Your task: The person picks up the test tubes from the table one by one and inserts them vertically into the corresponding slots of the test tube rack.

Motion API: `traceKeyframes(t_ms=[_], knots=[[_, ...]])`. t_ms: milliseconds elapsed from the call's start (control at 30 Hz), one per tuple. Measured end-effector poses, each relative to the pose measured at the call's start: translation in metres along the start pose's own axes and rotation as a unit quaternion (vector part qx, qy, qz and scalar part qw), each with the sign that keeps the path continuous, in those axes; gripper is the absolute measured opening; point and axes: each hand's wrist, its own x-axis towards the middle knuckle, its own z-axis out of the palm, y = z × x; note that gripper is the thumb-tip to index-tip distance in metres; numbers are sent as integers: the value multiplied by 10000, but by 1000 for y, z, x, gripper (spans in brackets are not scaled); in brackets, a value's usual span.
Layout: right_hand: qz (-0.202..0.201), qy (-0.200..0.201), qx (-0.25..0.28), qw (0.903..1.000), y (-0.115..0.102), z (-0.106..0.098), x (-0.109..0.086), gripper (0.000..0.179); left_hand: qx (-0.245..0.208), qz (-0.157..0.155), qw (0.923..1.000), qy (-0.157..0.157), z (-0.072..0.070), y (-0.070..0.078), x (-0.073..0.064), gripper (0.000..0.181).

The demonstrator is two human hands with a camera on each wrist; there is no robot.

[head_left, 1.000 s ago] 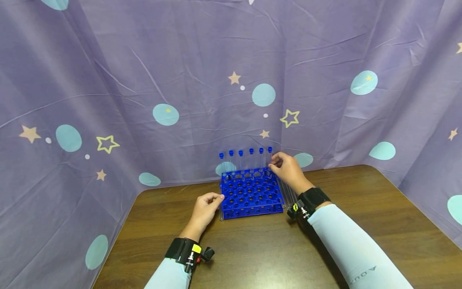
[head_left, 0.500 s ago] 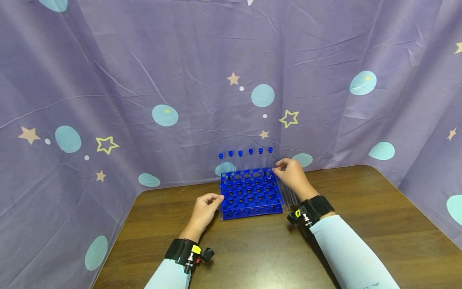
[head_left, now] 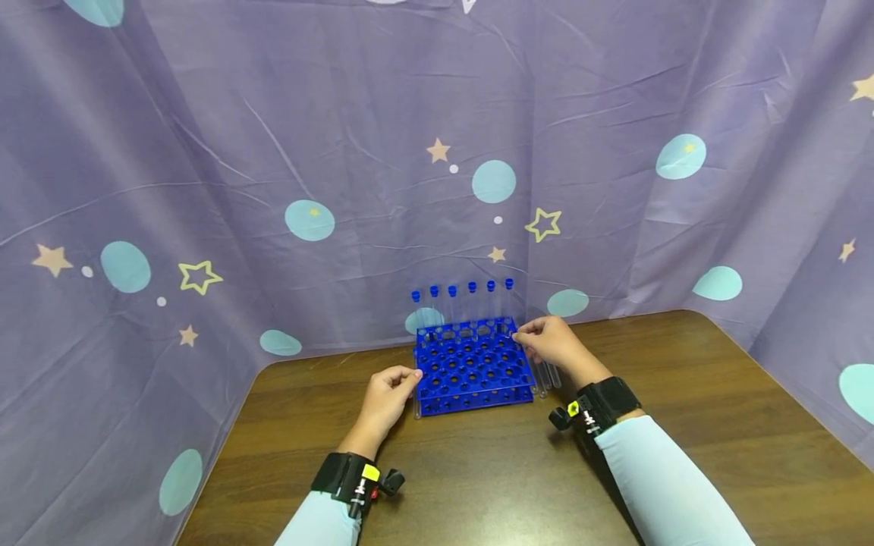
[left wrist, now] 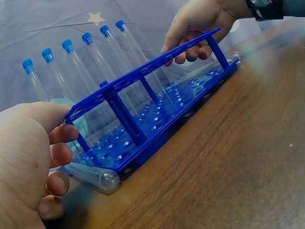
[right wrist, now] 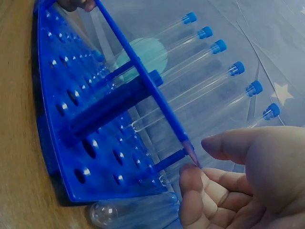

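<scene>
A blue test tube rack (head_left: pixel 473 379) stands on the table. Along its back row stand several clear test tubes (right wrist: pixel 205 86) with blue caps. The left hand (head_left: pixel 384 398) grips the rack's left end, thumb on the top plate and fingers curled below. Beside those fingers a loose tube (left wrist: pixel 97 177) lies on the table. At the rack's back right, the right hand (head_left: pixel 554 345) has thumb and curled fingers around the top plate's corner; the right wrist view shows a small gap under the thumb.
Several more clear tubes (head_left: pixel 546 377) lie on the table along the rack's right side, partly hidden by the right hand. Behind the wooden table (head_left: pixel 464 485) hangs a purple curtain (head_left: pixel 382 129) with stars and teal spots.
The right hand has left the rightmost capped tube, moved slightly away, then come down and forward to the rack's right edge. The left hand stays at the left end.
</scene>
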Motion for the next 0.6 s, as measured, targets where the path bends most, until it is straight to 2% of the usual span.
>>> traceKeyframes(t_ms=[133,400,600], knots=[[133,-125,167,9997,2,-1,-2,36,-50,-2,10000,-7,2,-1,0,21],[610,-338,1199,9903,4,2,-1,45,-76,-48,10000,-12,0,-2,0,20],[709,-330,1273,9888,5,3,0,42,-22,-19,10000,9,1,-2,1,19]])
